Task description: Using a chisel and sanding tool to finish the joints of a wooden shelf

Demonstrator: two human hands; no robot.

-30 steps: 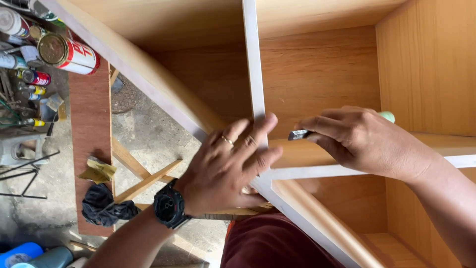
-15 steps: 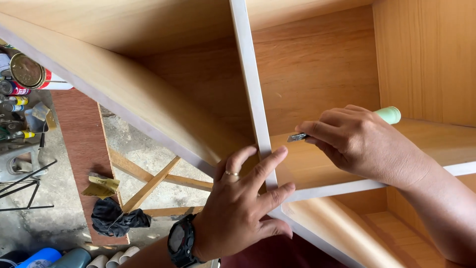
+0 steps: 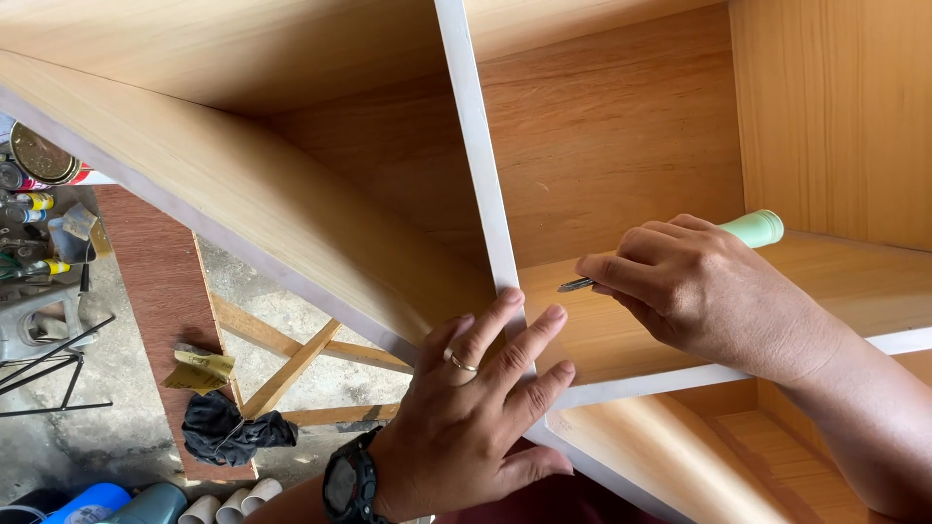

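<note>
1. A wooden cabinet [image 3: 621, 146] with pale edge strips is being worked on at the corner where an upright divider [image 3: 476, 165] meets a shelf [image 3: 680, 320].
2. The left hand [image 3: 476, 417] is laid flat on that junction, fingers spread apart and pressing on the divider's near end; nothing is gripped by it.
3. The right hand [image 3: 699, 291] is closed tightly around a knife [image 3: 752, 230] with a pale green handle, its blade tip resting on the shelf face just right of the divider.
4. The work is judged to be in mid-course: the edge strips are already on, while the trimming at the corner appears unfinished.
5. Compared with half a second ago, the left hand is seen nearer and further right, and the blade sits slightly lower; the grip is unchanged.
6. On the floor at left, a dark cloth [image 3: 228, 432] and cans [image 3: 44, 160] are seen.
</note>
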